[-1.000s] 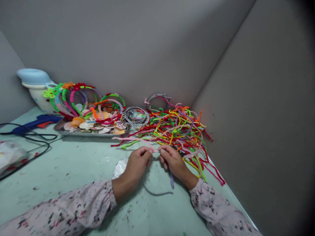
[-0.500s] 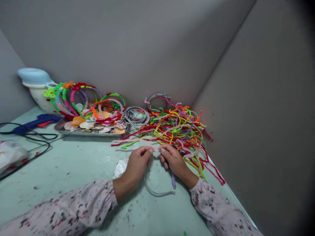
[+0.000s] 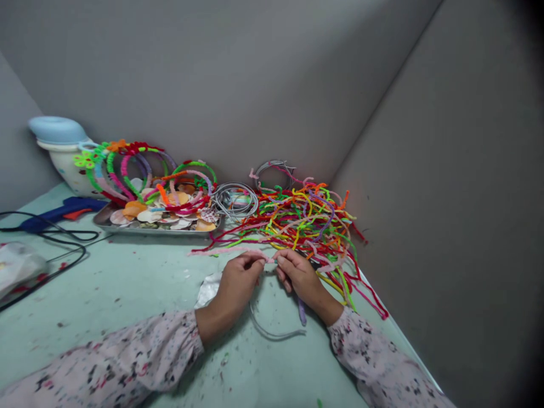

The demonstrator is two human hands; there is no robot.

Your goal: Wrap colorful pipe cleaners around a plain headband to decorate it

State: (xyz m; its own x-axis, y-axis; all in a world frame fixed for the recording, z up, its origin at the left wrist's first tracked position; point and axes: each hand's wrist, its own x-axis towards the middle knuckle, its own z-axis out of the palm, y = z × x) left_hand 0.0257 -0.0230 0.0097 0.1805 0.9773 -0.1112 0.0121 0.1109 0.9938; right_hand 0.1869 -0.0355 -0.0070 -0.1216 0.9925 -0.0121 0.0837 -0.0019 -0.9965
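Note:
My left hand (image 3: 236,283) is closed in a pinch on a pink pipe cleaner (image 3: 227,250), whose loose end trails off to the left above the knuckles. Just to its right, my right hand (image 3: 300,279) pinches a thin band where pink meets a small blue-green bit. A purple fuzzy end (image 3: 302,313) hangs below the right hand. From under the left hand a bare grey headband end (image 3: 278,338) curves right; the fingers hide how these parts join. Some crumpled silvery-white material (image 3: 208,290) lies behind my left wrist.
A heap of colourful pipe cleaners (image 3: 310,218) lies beyond my hands, beside a bundle of grey hoops (image 3: 235,201). A metal tray (image 3: 157,231) holds shells and wrapped headbands. Farther left are a blue glue gun (image 3: 51,218), its black cord (image 3: 70,266) and a blue-lidded container (image 3: 63,158).
The pink pipe cleaner's loose end has shifted slightly down and left. The grey headband end and purple end have swung a little to the right; both hands stay almost in place.

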